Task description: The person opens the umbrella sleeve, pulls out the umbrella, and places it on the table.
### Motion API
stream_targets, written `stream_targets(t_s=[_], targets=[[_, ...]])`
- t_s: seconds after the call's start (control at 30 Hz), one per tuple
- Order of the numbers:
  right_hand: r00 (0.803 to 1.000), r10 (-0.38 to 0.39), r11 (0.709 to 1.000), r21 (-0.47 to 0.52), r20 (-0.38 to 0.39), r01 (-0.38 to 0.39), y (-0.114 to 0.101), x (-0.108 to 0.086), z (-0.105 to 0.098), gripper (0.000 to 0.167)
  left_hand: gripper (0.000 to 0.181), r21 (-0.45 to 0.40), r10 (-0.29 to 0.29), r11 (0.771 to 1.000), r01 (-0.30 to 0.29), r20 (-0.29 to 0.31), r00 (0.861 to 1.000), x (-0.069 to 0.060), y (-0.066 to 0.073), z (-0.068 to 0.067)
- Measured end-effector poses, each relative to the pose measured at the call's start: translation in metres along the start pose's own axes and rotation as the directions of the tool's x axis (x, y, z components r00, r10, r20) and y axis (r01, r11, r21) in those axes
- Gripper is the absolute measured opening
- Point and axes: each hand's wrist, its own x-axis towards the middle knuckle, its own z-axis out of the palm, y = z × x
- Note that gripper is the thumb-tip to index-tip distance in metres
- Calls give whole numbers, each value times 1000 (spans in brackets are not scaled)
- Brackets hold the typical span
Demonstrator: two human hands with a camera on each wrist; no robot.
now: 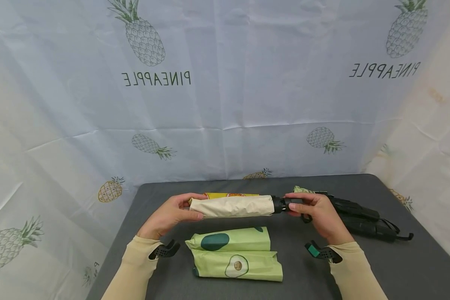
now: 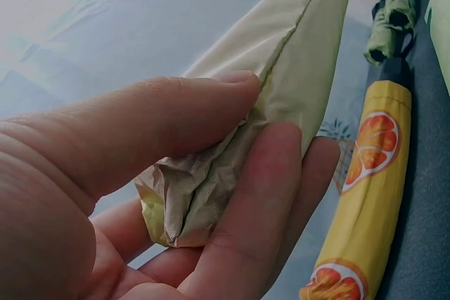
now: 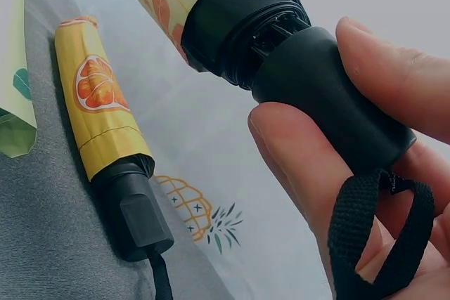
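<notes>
A folded cream umbrella [image 1: 232, 206] in its cloth cover is held level above the table between both hands. My left hand [image 1: 168, 216] grips the covered end, with the thumb and fingers round the crumpled cloth tip [image 2: 204, 194] in the left wrist view. At the other end, my right hand [image 1: 320, 213] holds the black handle [image 3: 330, 100] between thumb and fingers. A black strap loop [image 3: 383, 237] hangs from that handle. Just behind the cream umbrella lies a yellow umbrella [image 3: 98, 103] with orange-slice prints, its black handle uncovered.
Two light green pieces [image 1: 236, 246] with avocado prints lie side by side on the dark grey table [image 1: 165, 287] in front. Several black folded umbrellas [image 1: 367, 218] lie at the right, partly behind my right hand. A white pineapple-print cloth [image 1: 225, 100] hangs behind the table.
</notes>
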Motion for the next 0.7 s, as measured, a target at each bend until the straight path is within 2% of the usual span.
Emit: stream_targets(t_s=[0.4,0.7], targets=[[1000,-5,1000,29,-6,5,-2,-2,-6,46,74,-12,-3,1000,3,-13,1000,1,0,-1],[1000,-13,997,71,5,12,-2,-3,-10,44,69,-5,-8,1000,8,-27,1000,-1,1,-2]])
